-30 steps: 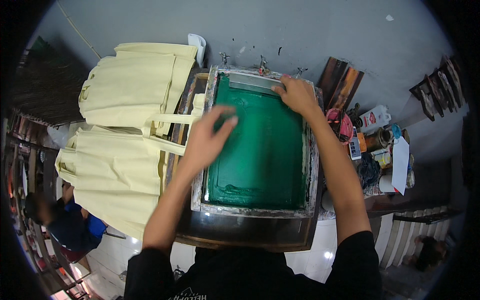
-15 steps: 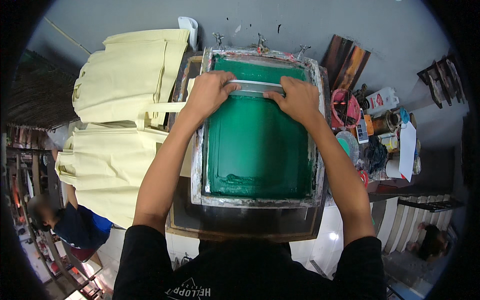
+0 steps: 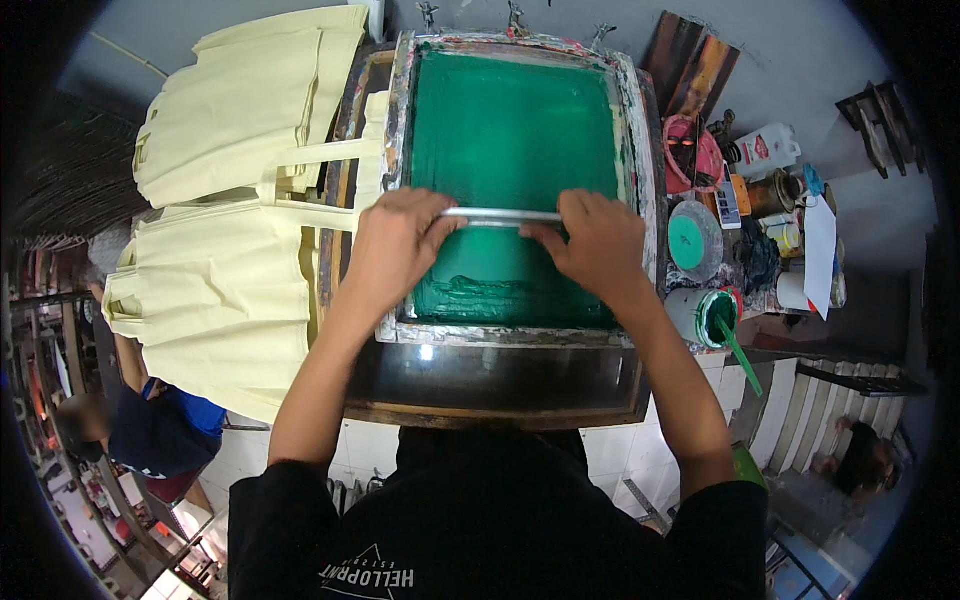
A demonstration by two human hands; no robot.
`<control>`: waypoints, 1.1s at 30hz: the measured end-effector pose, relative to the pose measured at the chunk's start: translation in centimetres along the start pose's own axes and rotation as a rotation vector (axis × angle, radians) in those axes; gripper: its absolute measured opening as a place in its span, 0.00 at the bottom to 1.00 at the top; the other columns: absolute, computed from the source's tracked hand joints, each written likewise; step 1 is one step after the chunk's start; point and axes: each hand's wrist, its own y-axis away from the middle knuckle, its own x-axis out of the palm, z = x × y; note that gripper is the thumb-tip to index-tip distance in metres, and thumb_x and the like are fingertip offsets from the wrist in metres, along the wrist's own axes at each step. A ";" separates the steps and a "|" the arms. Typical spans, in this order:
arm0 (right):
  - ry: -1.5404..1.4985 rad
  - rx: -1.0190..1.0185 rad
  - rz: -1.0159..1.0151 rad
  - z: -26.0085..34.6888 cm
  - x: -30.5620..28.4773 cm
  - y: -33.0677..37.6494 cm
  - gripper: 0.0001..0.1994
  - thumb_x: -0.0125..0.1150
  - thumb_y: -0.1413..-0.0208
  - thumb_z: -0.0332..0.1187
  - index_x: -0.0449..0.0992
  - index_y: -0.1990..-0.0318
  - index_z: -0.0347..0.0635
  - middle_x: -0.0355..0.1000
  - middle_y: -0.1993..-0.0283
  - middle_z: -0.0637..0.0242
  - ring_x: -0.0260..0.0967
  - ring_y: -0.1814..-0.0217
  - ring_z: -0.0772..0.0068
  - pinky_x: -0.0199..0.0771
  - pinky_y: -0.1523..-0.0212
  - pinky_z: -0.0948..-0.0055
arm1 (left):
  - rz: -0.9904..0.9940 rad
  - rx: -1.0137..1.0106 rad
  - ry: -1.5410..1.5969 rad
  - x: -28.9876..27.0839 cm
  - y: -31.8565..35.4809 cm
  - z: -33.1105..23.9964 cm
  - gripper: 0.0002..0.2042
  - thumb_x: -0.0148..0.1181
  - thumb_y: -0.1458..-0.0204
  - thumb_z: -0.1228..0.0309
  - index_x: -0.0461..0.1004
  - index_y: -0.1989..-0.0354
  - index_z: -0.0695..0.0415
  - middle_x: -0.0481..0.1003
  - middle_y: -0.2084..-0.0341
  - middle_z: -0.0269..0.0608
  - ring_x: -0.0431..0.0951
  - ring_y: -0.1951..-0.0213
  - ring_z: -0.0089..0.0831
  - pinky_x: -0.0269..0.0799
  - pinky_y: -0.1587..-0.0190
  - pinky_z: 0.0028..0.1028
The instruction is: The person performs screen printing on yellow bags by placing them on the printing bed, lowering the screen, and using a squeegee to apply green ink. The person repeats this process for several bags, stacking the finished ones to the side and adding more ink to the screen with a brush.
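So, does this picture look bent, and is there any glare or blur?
Head view: the front edge of the dark board bows, and the corners go black; head view: glare dots that board; head view: left hand and right hand look fairly crisp, the leftmost person's head blurred.

Moderate light is glinting off the dark board (image 3: 490,383) and green ink (image 3: 510,130); fisheye distortion is bowing the margins; black vignetting is filling corners.

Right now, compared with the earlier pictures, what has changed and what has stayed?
The left hand, free in the earliest picture, has taken hold of the silver squeegee, which the right hand already held. Both have drawn it along the green screen toward the person. The pale yellow bags remain on the left.
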 end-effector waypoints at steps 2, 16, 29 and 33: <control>-0.029 0.012 0.017 1.1 -0.7 1.6 0.25 0.68 0.49 0.58 0.70 0.73 0.45 0.69 0.75 0.64 0.71 0.75 0.58 0.68 0.75 0.60 | -0.010 0.007 -0.011 -0.3 1.9 -1.0 0.10 0.70 0.47 0.66 0.83 0.64 0.62 0.80 0.71 0.48 0.80 0.66 0.47 0.74 0.62 0.40; -0.081 -0.030 0.005 4.7 -2.9 8.9 0.13 0.71 0.57 0.37 0.74 0.67 0.46 0.74 0.64 0.67 0.75 0.63 0.64 0.70 0.64 0.64 | -0.131 0.023 -0.014 0.6 12.1 -0.4 0.47 0.79 0.60 0.58 0.62 0.30 0.59 0.69 0.35 0.54 0.68 0.34 0.50 0.58 0.31 0.51; 0.145 -0.166 -0.469 2.4 -17.7 -4.8 0.08 0.66 0.50 0.34 0.81 0.62 0.46 0.77 0.61 0.63 0.77 0.60 0.62 0.74 0.57 0.63 | -0.760 0.024 0.513 -5.6 4.1 -3.8 0.57 0.72 0.52 0.44 0.41 0.24 0.59 0.51 0.26 0.60 0.51 0.25 0.52 0.43 0.25 0.45; 0.093 -0.062 -0.473 1.1 -21.1 -11.7 0.12 0.66 0.44 0.41 0.79 0.69 0.41 0.76 0.71 0.55 0.76 0.66 0.54 0.72 0.62 0.57 | -0.226 -0.406 -0.024 -4.4 2.8 1.9 0.35 0.63 0.41 0.55 0.62 0.32 0.67 0.66 0.38 0.60 0.61 0.33 0.56 0.49 0.29 0.49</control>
